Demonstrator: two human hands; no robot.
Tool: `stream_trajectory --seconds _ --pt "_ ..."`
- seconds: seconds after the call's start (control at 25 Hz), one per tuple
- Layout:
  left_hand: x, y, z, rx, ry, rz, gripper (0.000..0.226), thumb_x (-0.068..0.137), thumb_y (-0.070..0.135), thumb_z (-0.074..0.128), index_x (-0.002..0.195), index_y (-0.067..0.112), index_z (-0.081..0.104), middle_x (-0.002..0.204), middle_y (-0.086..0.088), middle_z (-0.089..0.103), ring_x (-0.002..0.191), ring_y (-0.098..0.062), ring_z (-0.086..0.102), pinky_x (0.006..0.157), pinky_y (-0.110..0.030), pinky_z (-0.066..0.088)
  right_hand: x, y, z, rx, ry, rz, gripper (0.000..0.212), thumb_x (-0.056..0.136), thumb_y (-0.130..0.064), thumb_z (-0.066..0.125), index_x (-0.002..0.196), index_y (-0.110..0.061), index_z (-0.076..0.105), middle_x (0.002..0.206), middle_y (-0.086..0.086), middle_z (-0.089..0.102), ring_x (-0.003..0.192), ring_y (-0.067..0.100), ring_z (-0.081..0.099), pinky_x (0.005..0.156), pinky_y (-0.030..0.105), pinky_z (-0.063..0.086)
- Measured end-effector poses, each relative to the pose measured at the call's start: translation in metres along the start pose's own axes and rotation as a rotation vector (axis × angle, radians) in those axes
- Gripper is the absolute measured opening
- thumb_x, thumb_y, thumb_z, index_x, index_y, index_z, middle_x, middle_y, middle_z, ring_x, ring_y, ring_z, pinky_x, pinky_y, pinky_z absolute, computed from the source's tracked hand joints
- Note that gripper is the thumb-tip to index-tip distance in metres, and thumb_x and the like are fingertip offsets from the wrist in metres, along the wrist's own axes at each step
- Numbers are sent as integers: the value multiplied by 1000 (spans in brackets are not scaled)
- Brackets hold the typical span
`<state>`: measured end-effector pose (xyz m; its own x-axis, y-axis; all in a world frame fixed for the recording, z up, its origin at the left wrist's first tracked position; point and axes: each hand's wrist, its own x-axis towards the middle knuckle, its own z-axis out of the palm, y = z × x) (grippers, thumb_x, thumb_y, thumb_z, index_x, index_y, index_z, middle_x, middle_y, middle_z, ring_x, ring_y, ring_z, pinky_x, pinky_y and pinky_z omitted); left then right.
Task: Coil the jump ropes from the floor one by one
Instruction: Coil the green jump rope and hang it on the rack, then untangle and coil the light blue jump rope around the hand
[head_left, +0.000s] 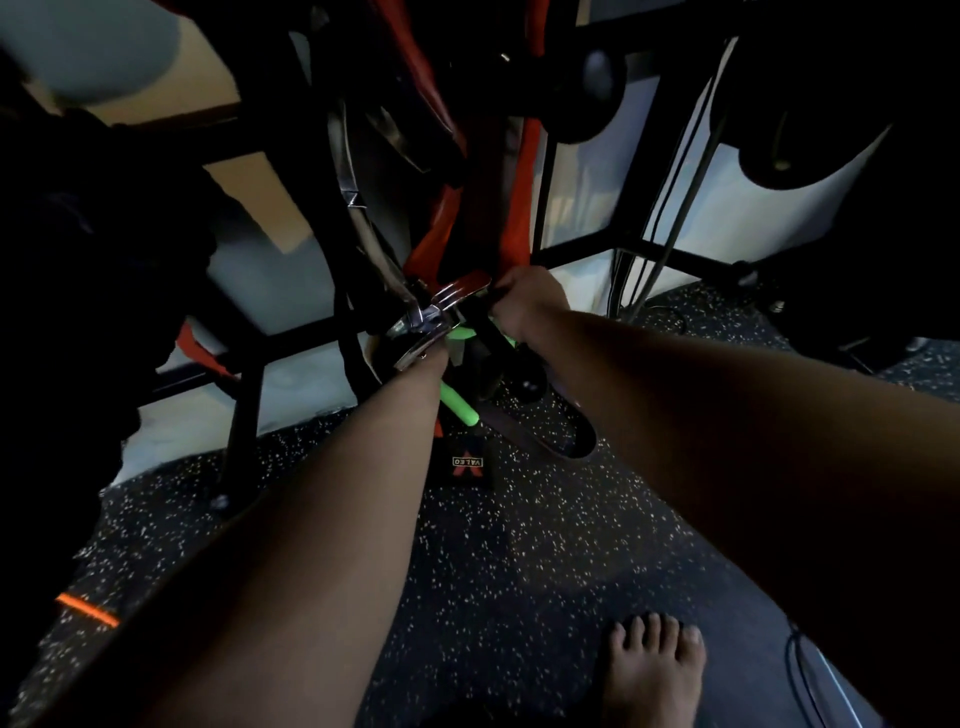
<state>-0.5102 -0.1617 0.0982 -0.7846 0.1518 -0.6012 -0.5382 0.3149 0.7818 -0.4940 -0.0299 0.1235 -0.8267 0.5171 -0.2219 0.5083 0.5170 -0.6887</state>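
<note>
My right hand (524, 306) reaches into the foot of a black rack (249, 395), its fingers curled round a black handle (506, 348) that slants down to a rounded end. A bright green jump rope handle (460, 405) pokes out just below my left forearm, with more green showing beside the black handle. My left hand (434, 358) goes in under a cluster of shiny metal clips (431, 317); only the wrist shows and the fingers are hidden. No rope cord can be made out in the dim light.
Red bands (519, 208) and straps hang from the rack above my hands. A black Valeo strap (467, 462) and a dark looped belt (571, 441) lie on the speckled floor. My bare foot (654, 670) stands at bottom right, near thin cables (810, 675).
</note>
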Motion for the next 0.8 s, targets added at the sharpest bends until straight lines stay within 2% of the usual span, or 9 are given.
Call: stream_trajectory --seconds 0.04,0.08,0.16,0.2,0.32,0.4,0.52,0.68,0.8 --pt "-1 -5 -3 -17 5 13 29 106 34 50 119 12 62 97 2 73 100 -24 64 93 -32 40 -7 3 -1 68 -26 4 17 85 -14 71 99 -19 77 102 8 75 96 27 72 80 29 56" --pt "0 -12 -6 -42 19 19 28 102 37 58 116 14 64 85 7 73 96 -18 64 94 -31 41 -17 8 -4 158 -52 8 10 84 -16 72 91 -22 75 98 8 75 91 27 73 78 32 58" --pt "-10 -26 -9 -145 111 88 45 87 42 77 121 14 70 95 4 75 99 -14 68 93 -30 50 -39 25 -16 342 -43 45 10 83 -21 74 79 -27 67 95 9 75 87 31 73 80 45 61" --pt "-26 -31 -8 -196 152 146 42 85 37 81 117 14 71 102 2 75 96 -13 71 87 -29 54 -53 35 -23 396 -38 50 9 85 -21 72 79 -26 67 96 11 75 87 33 73 79 50 61" --pt "-81 -45 -2 -167 174 243 16 93 19 73 107 11 71 95 3 74 82 -14 70 69 -24 52 -110 70 -44 408 -101 51 10 97 -16 63 96 -20 71 96 4 75 76 19 74 62 29 56" --pt "-114 -55 1 -55 119 287 12 93 22 73 103 14 72 93 4 74 79 -16 69 65 -25 49 -147 94 -56 396 -108 77 11 96 -15 63 94 -24 70 91 0 74 68 11 69 58 26 52" --pt "-167 -54 22 192 -47 369 8 91 29 76 93 23 72 93 2 75 82 -20 73 73 -31 57 -204 120 -86 436 -52 113 9 97 -9 61 93 -16 66 80 -1 68 64 14 60 53 22 50" --pt "-243 -29 63 420 -252 494 9 89 28 78 87 24 71 86 2 73 78 -21 73 81 -41 60 -274 142 -139 365 59 125 9 93 -18 61 87 -23 65 79 1 70 65 19 62 62 36 54" --pt "-302 0 95 554 -409 633 10 91 26 76 94 17 71 87 0 72 73 -17 69 74 -30 57 -332 165 -184 250 116 120 11 93 -20 65 83 -24 66 75 -6 68 63 11 61 66 31 52"
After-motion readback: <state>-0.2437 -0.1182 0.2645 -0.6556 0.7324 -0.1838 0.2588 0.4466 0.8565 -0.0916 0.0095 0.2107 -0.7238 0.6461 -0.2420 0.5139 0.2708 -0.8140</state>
